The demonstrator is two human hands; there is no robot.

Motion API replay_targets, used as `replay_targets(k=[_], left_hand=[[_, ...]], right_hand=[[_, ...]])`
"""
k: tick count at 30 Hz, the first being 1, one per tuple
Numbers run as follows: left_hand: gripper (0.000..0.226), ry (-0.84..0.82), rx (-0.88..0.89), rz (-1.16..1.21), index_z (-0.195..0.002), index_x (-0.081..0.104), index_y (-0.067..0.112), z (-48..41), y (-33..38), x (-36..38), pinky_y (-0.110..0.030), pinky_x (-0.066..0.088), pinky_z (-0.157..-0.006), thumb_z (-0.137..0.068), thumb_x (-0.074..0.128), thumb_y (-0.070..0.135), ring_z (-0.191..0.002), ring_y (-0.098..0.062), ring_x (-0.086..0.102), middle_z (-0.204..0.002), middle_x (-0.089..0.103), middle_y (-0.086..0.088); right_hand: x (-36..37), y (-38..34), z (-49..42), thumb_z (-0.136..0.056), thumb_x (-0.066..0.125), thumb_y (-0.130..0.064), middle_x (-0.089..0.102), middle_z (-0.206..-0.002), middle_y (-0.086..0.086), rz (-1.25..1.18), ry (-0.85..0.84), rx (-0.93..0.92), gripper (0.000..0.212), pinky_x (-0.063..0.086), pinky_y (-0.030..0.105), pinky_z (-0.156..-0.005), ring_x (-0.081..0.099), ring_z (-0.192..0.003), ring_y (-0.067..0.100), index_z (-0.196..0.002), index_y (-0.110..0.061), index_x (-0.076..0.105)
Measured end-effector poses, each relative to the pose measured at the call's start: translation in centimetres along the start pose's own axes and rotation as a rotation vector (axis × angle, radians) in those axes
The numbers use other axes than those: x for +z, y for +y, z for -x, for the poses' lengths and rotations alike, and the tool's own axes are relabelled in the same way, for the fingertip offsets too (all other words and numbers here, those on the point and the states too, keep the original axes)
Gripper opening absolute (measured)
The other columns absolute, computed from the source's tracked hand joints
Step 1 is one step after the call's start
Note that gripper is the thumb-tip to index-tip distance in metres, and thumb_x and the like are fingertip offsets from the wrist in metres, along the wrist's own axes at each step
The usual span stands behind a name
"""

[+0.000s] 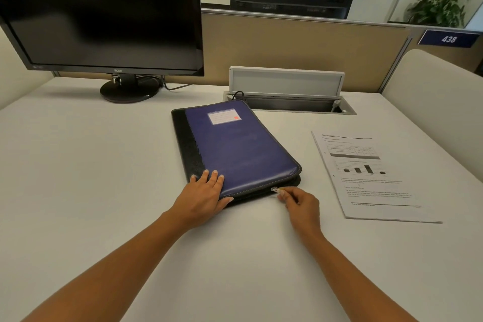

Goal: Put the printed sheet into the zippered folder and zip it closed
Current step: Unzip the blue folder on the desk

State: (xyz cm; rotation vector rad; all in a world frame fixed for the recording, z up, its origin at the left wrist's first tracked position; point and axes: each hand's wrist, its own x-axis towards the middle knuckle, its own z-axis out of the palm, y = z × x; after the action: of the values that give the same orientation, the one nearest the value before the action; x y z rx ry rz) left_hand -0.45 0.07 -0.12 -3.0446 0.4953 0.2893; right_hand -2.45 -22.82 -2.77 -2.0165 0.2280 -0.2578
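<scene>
— White bench (104, 165) at mid-frame: where's the blue-and-black zippered folder (235, 149)?

— Centre, lying flat and closed. Left hand (202, 195) rests spread on its near corner, clasping nothing; right hand (300, 202) fingers (283, 192) pinch the metal zipper pull (274, 189).

— Printed white sheet (371, 178)?

— Right of the folder, apart from both hands.

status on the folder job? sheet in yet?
Not yet. Done: nothing visible; the printed sheet lies flat on the desk, right of the zippered folder. In hand: the left hand presses the folder's near corner while the right hand has a grip on the zipper pull at the near edge. Left: open it, insert sheet, zip closed.
</scene>
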Motion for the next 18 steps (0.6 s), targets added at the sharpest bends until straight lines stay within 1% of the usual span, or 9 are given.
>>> replay_targets(k=[8, 10, 12, 14, 18], left_hand=[[0.069, -0.004, 0.001, 0.006, -0.145, 0.007, 0.012, -0.2, 0.5, -0.2, -0.045, 0.013, -0.114, -0.092, 0.017, 0.055, -0.142, -0.03, 0.009, -0.155, 0.011, -0.011], [0.069, -0.006, 0.001, 0.012, -0.145, 0.007, 0.012, -0.2, 0.6, -0.3, -0.045, 0.013, -0.114, -0.093, 0.018, 0.055, -0.142, -0.03, 0.009, -0.155, 0.011, -0.011], [0.069, -0.01, 0.004, 0.02, -0.145, 0.006, 0.012, -0.2, 0.6, -0.3, -0.045, 0.012, -0.114, -0.093, 0.018, 0.054, -0.142, -0.03, 0.008, -0.155, 0.01, -0.011], [0.068, -0.019, 0.005, 0.025, -0.145, 0.005, 0.012, -0.1, 0.6, -0.3, -0.045, 0.01, -0.114, -0.093, 0.019, 0.054, -0.142, -0.03, 0.007, -0.155, 0.009, -0.011], [0.067, -0.028, 0.023, 0.033, -0.145, 0.004, 0.013, -0.1, 0.1, -0.2, -0.045, 0.008, -0.115, -0.094, 0.02, 0.052, -0.143, -0.03, 0.003, -0.156, 0.006, -0.01]], right_hand=[[2.1, -1.2, 1.8, -0.087, 0.06, -0.017, 0.069, -0.077, -0.005, -0.001, -0.165, -0.061, 0.013, 0.05, 0.024, -0.076, 0.064, -0.076, 0.009, -0.091, -0.015, 0.071], [2.7, -1.6, 2.3, -0.087, 0.059, -0.018, 0.069, -0.078, -0.005, 0.01, -0.232, -0.083, 0.013, 0.049, 0.021, -0.076, 0.064, -0.077, 0.007, -0.093, -0.015, 0.071], [3.4, -2.0, 2.7, -0.088, 0.059, -0.018, 0.07, -0.079, -0.004, 0.023, -0.296, -0.111, 0.015, 0.048, 0.016, -0.073, 0.062, -0.073, 0.001, -0.094, -0.015, 0.071], [3.8, -2.2, 2.9, -0.088, 0.058, -0.019, 0.071, -0.081, -0.003, 0.036, -0.332, -0.127, 0.015, 0.046, 0.014, -0.071, 0.06, -0.07, -0.002, -0.096, -0.015, 0.071], [4.0, -2.5, 3.1, -0.086, 0.062, -0.024, 0.073, -0.085, 0.0, 0.061, -0.352, -0.109, 0.016, 0.049, 0.02, -0.076, 0.065, -0.079, 0.008, -0.097, -0.017, 0.071]])
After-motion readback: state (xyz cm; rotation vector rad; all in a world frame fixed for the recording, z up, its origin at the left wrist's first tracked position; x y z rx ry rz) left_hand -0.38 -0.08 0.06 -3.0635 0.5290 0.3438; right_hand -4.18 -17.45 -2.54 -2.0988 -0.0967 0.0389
